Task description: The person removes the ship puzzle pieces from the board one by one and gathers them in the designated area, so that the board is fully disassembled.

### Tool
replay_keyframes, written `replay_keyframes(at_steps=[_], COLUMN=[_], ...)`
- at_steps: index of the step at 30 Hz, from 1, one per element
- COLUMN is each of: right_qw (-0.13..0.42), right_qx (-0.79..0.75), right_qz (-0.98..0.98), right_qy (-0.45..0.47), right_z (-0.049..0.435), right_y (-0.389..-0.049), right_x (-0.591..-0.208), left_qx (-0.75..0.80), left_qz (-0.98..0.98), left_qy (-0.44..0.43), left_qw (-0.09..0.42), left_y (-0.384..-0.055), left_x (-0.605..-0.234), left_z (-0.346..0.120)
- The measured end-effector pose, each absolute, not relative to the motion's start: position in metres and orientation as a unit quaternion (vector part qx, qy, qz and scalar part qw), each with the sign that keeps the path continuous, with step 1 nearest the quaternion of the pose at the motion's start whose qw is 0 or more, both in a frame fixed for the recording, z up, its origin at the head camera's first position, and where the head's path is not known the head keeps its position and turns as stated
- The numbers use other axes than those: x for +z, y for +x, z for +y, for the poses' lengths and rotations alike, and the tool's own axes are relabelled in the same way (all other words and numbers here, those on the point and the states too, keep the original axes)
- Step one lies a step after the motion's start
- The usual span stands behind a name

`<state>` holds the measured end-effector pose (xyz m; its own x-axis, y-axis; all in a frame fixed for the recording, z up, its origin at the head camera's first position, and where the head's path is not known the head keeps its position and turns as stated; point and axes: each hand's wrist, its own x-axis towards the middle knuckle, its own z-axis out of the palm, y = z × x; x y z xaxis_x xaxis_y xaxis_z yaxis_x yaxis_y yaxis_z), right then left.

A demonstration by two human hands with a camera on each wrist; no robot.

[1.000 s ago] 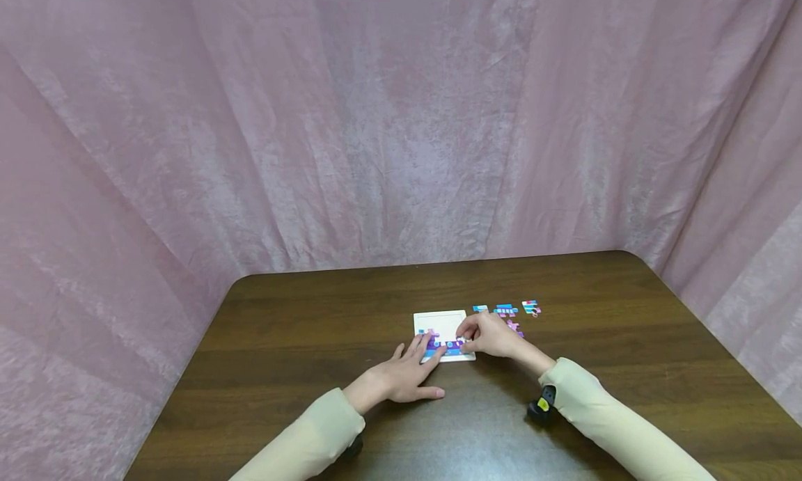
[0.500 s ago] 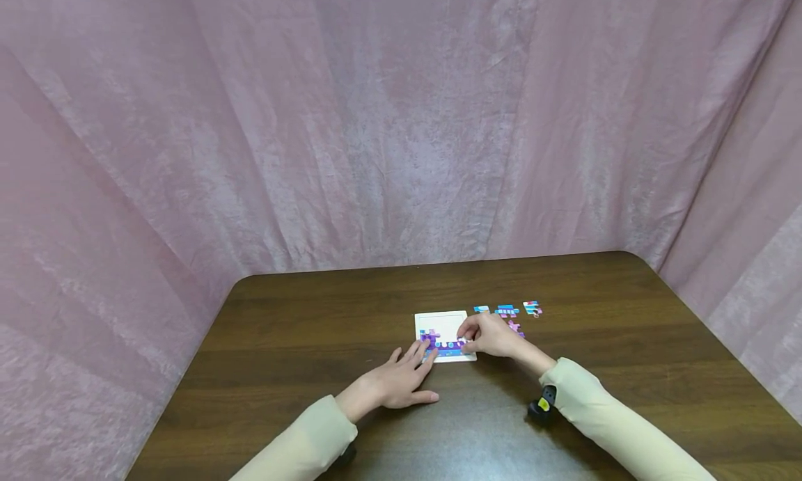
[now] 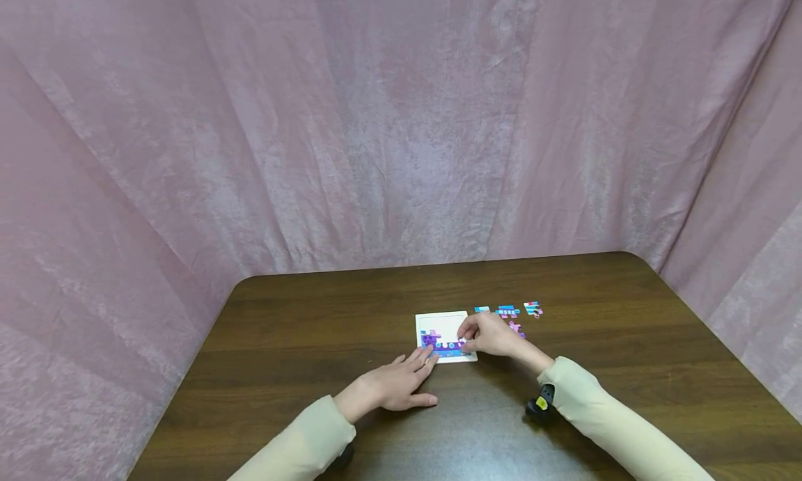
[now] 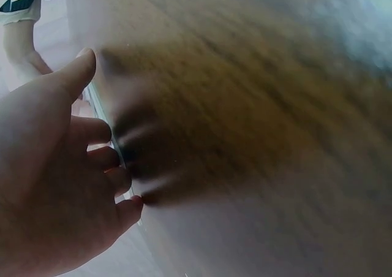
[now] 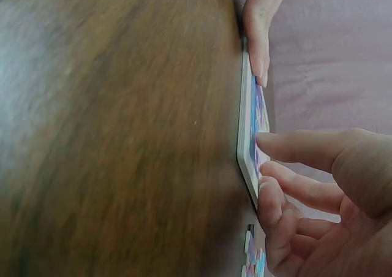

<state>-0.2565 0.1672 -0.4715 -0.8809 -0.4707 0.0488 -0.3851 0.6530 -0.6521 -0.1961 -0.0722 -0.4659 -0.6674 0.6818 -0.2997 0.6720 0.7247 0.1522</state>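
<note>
A white framed jigsaw board [image 3: 441,318] lies flat on the table, with joined purple and blue pieces [image 3: 445,353] along its lower part and left side. My left hand [image 3: 393,385] lies palm down at its lower left, fingers outstretched, fingertips on the board's near edge. At the right side, my right hand [image 3: 491,335] pinches a puzzle piece [image 3: 462,341] between thumb and bent index finger, low against the board. The fingers hide most of that piece. In the right wrist view, the thumb tip touches the picture surface near the board's rim [image 5: 243,136].
Several loose puzzle pieces lie right of the board, among them a blue one [image 3: 507,312], a red, white and blue one [image 3: 532,309] and a pink one [image 3: 515,328] partly behind the right hand. Pink curtains [image 3: 401,119] hang behind the brown wooden table [image 3: 313,328].
My left hand has slid back toward the near left, uncovering more of the joined pieces on the left. The right hand stays in nearly the same place on the board.
</note>
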Motion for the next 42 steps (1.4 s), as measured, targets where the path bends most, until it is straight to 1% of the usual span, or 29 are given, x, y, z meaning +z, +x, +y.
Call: replay_keyframes(at_steps=[8,18,28,36,42], right_qw=[0.050,0.058,0.049,0.063,0.060], right_qx=[-0.342,-0.362,-0.360,-0.358,-0.363], right_qz=[0.906,0.891,0.892,0.896,0.895], right_qy=[-0.247,-0.268,-0.267,-0.253,-0.251], right_z=[0.157,0.146,0.134,0.130,0.128], right_y=[-0.262,-0.269,-0.276,-0.275,-0.274], right_x=[-0.470,-0.477,-0.481,-0.478,-0.477], left_qx=[0.008,-0.001,-0.004,-0.006,-0.003], left_qz=[0.914,0.916,0.912,0.916,0.916], left_qy=[0.368,0.365,0.370,0.364,0.364], left_qw=[0.173,0.170,0.175,0.169,0.167], left_y=[-0.196,-0.194,-0.197,-0.196,-0.195], left_x=[-0.466,-0.466,-0.469,-0.467,-0.466], left_z=[-0.072,-0.073,-0.073,-0.073,-0.073])
